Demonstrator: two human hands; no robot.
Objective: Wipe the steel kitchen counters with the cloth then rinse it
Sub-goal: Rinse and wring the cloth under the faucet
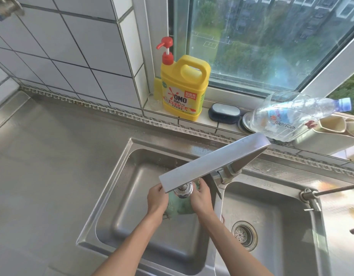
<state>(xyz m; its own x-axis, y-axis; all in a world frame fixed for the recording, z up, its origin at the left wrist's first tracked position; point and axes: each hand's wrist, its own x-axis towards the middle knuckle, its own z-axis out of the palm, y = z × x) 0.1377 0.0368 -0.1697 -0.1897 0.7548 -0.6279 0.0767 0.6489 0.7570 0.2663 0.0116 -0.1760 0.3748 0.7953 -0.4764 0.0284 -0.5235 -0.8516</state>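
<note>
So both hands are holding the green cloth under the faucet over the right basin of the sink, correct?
Not quite. The head view shows both hands, left and right, holding the green cloth under the faucet, but over the left basin, not the right basin, which has the visible drain strainer.

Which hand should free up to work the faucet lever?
Probably right. Both hands grip the green cloth under the spout; the right hand sits nearer the faucet base.
</note>
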